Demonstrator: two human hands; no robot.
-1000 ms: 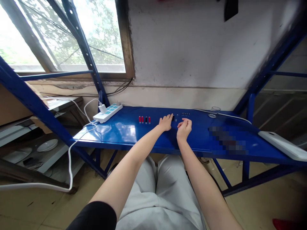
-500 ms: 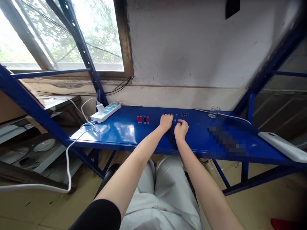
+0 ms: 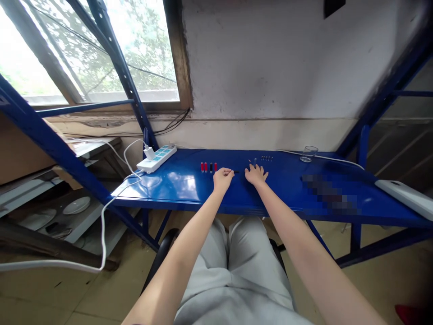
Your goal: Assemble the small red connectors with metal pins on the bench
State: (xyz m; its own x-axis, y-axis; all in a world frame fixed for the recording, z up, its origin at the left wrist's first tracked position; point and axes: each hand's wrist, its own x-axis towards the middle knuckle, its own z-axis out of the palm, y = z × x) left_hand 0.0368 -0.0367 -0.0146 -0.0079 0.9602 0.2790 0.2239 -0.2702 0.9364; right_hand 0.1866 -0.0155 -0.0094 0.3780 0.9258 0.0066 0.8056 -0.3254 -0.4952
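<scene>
On the blue table, my left hand is closed in a pinch on a small dark stick-like piece that juts out to the right. Just left of that hand stand red tubes and a black tube in a short row. My right hand has its fingers spread over the table. Beyond its fingertips are small clear pieces, too small to make out. A row of several tiny metallic pieces lies a little farther back.
A white power strip with a plug and cable lies at the table's left end. A clear glass cup stands at the back right. A blurred dark item and a white device are farther right.
My left hand has moved left and nearer, and a dark piece now shows in its fingers. My right hand has spread its fingers. The view has shifted slightly.
</scene>
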